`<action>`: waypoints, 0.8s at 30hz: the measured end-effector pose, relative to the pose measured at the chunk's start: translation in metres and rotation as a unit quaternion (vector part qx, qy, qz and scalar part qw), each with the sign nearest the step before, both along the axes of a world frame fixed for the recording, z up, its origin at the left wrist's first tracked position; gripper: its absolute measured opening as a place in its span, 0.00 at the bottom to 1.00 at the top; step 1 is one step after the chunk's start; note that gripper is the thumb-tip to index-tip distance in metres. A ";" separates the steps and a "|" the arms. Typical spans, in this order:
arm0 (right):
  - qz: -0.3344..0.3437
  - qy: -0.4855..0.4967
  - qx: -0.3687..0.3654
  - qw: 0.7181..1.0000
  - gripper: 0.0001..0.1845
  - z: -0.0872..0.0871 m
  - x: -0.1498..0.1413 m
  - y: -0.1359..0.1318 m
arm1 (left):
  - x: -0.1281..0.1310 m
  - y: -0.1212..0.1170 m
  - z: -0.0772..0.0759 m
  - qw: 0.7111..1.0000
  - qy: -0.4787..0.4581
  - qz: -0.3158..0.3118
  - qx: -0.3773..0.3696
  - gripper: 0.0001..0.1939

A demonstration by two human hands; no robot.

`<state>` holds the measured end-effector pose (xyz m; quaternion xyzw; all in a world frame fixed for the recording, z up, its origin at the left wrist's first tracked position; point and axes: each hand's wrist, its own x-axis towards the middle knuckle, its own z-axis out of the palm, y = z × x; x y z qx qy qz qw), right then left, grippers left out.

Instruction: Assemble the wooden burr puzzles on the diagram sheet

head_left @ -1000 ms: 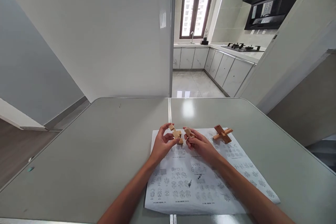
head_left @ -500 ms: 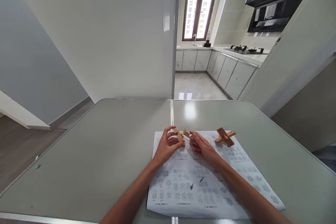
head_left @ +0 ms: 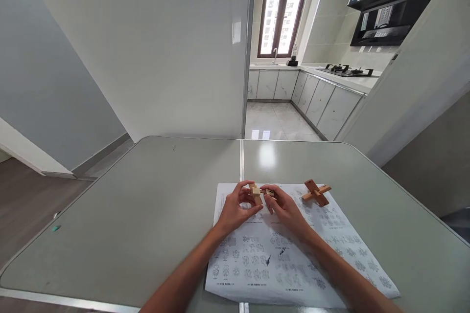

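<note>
Small light wooden puzzle pieces (head_left: 256, 192) are held between my two hands above a printed sheet. My left hand (head_left: 235, 209) is closed on them, thumb below and fingertips above. My right hand (head_left: 286, 208) pinches a notched wooden piece (head_left: 270, 192) at their right side, touching or nearly touching them; the exact fit is too small to make out. To the right, a reddish-brown cross-shaped wooden puzzle (head_left: 316, 192) lies on the sheet, apart from both hands.
The white instruction sheet (head_left: 264, 274) with rows of printed diagrams lies on the grey-green table (head_left: 147, 215). A metal seam (head_left: 241, 161) runs across the tabletop. A small green bit (head_left: 56, 228) is near the left edge. Beyond the table is a kitchen doorway.
My right hand has brought its piece against or close to the pieces in my left hand, which have turned. The view has shifted slightly; the reddish-brown cross stays on the sheet.
</note>
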<state>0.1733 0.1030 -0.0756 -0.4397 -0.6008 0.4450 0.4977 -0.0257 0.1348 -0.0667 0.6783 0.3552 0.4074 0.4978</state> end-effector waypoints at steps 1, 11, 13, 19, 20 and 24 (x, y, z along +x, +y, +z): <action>0.003 -0.003 0.008 1.000 0.20 0.002 0.000 0.000 | 0.000 0.000 0.000 1.000 -0.003 0.001 0.001 0.34; 0.010 0.001 0.014 1.000 0.21 -0.003 0.004 0.003 | 0.002 -0.005 0.007 1.000 0.013 -0.001 -0.003 0.33; 0.004 0.026 -0.002 1.000 0.20 -0.004 0.004 0.003 | 0.001 -0.004 0.006 1.000 0.023 0.005 -0.001 0.33; 0.000 0.044 -0.019 0.999 0.19 -0.003 0.007 0.004 | 0.000 -0.002 0.005 1.000 0.012 -0.006 -0.014 0.34; 0.000 0.042 -0.019 0.999 0.19 -0.003 0.007 0.004 | 0.000 -0.002 0.006 1.000 0.008 -0.011 -0.023 0.34; 0.007 0.023 -0.008 1.000 0.19 -0.004 0.010 0.005 | -0.002 -0.002 0.007 0.998 -0.013 -0.025 -0.061 0.35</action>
